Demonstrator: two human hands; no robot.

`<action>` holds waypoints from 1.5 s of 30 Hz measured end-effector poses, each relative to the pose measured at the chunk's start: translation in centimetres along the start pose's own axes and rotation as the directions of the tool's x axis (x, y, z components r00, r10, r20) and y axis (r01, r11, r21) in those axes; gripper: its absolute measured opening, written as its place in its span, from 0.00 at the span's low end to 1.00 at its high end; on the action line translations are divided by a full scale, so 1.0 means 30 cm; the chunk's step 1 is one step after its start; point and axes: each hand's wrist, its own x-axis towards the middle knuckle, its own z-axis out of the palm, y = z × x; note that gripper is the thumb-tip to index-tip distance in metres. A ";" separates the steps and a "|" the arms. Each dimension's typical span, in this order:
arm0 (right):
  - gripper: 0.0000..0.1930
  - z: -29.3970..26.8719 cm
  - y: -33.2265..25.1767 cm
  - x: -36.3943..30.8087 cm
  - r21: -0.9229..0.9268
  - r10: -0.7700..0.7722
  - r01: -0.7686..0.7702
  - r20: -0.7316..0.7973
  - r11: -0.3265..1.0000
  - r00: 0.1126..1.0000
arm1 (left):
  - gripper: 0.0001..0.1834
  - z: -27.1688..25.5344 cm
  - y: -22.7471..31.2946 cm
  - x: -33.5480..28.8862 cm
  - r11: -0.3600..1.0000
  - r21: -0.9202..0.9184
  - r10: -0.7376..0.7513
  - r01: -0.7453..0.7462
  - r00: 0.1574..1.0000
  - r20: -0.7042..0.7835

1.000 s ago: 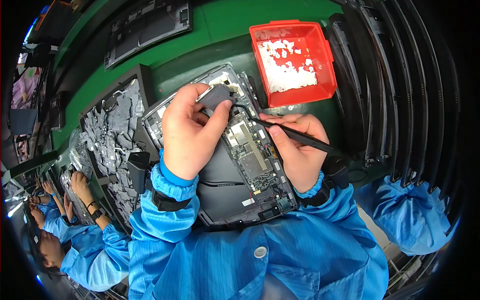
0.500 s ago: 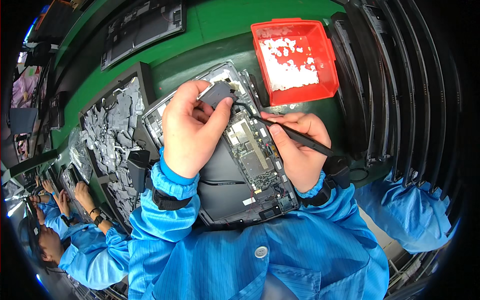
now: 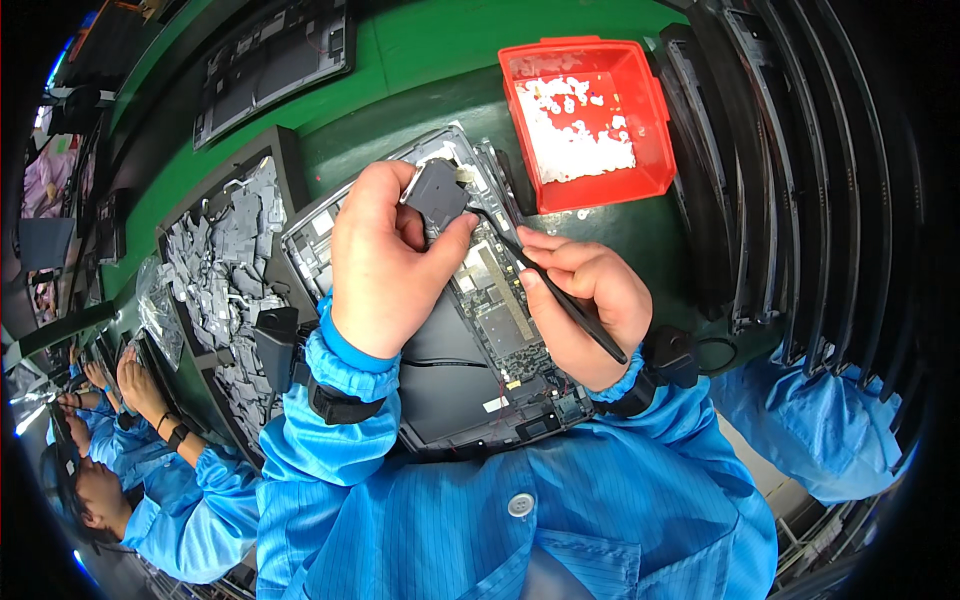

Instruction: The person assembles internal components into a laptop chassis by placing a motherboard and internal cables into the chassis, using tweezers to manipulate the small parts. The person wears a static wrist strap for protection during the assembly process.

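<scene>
Presently the left hand (image 3: pixel 385 265) pinches a dark grey part (image 3: pixel 437 190) between thumb and fingers, over the far end of an opened computer casing (image 3: pixel 440 400). The right hand (image 3: pixel 595 295) has its fingers closed around black tweezers (image 3: pixel 600 342), tip near that part. Beyond, a red bin (image 3: pixel 655 150) stands on the green worktop (image 3: pixel 430 70).

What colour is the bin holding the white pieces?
The bin is red; it shows best in the head view.
</scene>
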 end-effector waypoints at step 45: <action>0.03 -0.164 -0.090 -0.065 -0.155 0.289 -0.262 0.190 0.953 0.938 | 0.31 -0.207 0.007 -0.264 0.935 0.346 0.028 0.073 0.960 -0.278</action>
